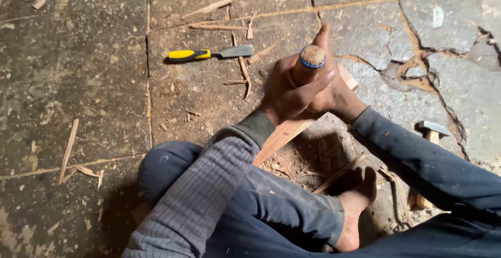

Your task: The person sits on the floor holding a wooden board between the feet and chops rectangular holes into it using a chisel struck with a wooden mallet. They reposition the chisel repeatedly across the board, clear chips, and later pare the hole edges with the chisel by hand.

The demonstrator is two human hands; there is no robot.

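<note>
Left sleeve [203,195]: grey ribbed knit with a dark cuff, seen nearest the lens, crossing a bent knee in dark blue trousers.
Left hand [289,88]: wrapped closed around a wooden tool handle [309,65]; the thumb is laid along the side of the handle.
Handle detail: round butt end turned toward the camera, pale worn wood, ringed by a blue band. The working end is hidden behind the hands; the kind of tool cannot be told for certain.
Right hand [334,88]: pressed against the left from the far side, one finger raised straight above the handle. Grip is mostly hidden; whether it is closed on the handle or on the wood cannot be told.
Wooden piece [284,132]: a flat reddish plank, held under both hands, slanting down toward the lap; its far corner shows just beyond the right hand.
Right sleeve [417,159]: dark blue-grey, entering from the lower right.
Bare foot [357,206]: tucked below the plank, sole partly shown.
Shavings [292,166]: chips and splinters heaped on the floor under the plank.
Chisel [209,54]: yellow-and-black handle, flat steel blade, lying well apart to the upper left, untouched.
Hammer [432,130]: metal head on a wooden shaft, lying beside the right arm.
Floor [78,70]: cracked grey stone slabs strewn with wood slivers.
</note>
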